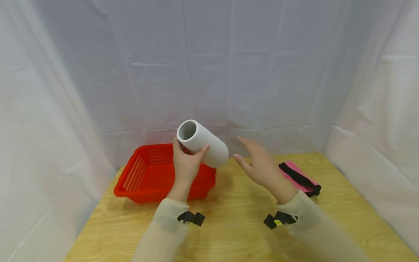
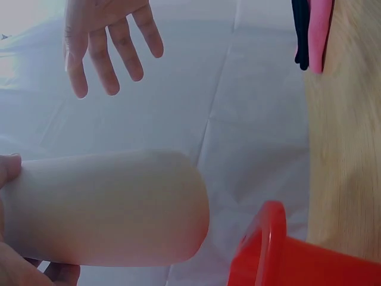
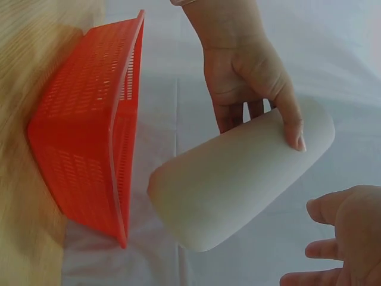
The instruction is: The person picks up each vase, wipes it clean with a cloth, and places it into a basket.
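- The white cup (image 1: 202, 143) looks like matt ceramic or plastic, smooth and without shine, inside and out.
- The red basket (image 1: 144, 174) is glossy plastic; its walls are pierced with fine slots, its rim smooth.
- The table (image 1: 229, 218) is pale wood with visible grain and a soft satin finish.
- The pink pad (image 1: 299, 174) looks like matt cloth, crossed by a black woven strap (image 1: 299, 177).
- The backdrop (image 1: 209, 65) is thin white cloth, creased and faintly sheer.
- The sleeves (image 1: 163, 225) are soft, pale matt cloth.

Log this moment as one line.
left hand: grips white cup above red basket | right hand: open, beside cup
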